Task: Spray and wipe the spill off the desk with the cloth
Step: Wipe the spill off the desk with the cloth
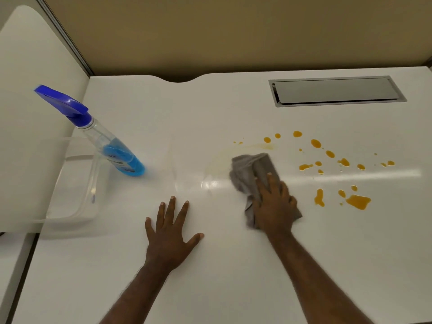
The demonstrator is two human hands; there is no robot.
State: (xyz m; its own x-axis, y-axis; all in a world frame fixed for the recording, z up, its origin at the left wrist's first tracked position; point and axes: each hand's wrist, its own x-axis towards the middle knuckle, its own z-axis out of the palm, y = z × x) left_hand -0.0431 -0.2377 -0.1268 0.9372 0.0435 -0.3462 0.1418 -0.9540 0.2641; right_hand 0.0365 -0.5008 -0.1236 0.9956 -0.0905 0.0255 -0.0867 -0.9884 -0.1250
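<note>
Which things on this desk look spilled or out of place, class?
Orange droplets and puddles spatter the white desk to the right of the grey cloth under the right hand. A faint yellowish smear arcs to the cloth's left. The spray bottle stands apart, at the left.

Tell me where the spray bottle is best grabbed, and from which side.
Probably the clear neck of the spray bottle, just under the blue trigger head. It stands left of the free left hand, so come from its right; a clear container crowds its other side.
</note>
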